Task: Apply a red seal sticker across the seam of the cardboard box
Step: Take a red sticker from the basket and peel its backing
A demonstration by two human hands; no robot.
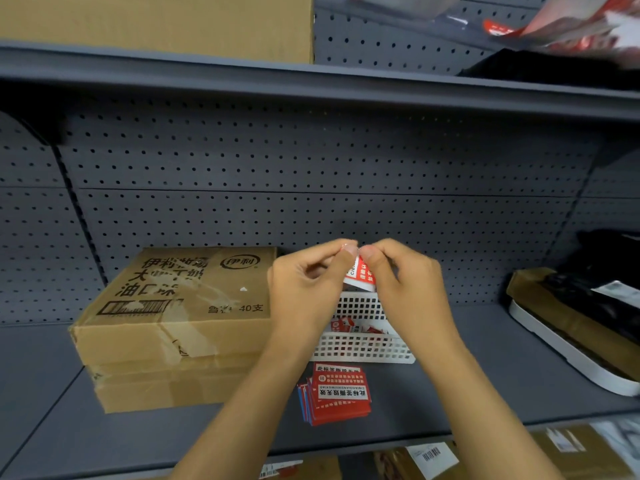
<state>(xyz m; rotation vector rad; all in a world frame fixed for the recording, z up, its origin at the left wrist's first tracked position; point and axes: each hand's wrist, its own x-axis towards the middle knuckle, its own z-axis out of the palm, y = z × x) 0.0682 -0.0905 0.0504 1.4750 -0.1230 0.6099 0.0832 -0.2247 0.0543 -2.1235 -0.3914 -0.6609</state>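
A flattened brown cardboard box [180,306] with black printed characters and torn clear tape lies on the grey shelf, left of centre. My left hand [308,285] and my right hand [405,285] meet above a white basket, both pinching one red seal sticker [362,275] with white and black text at its top edge. The sticker hangs in the air to the right of the box, apart from it. A fanned stack of the same red stickers [337,393] lies on the shelf under my forearms.
A white perforated basket [363,344] with red scraps stands behind the sticker stack. A white tray [568,355] with cardboard and black items sits at the right. Grey pegboard [311,174] backs the shelf; a large box [156,22] rests on the shelf above.
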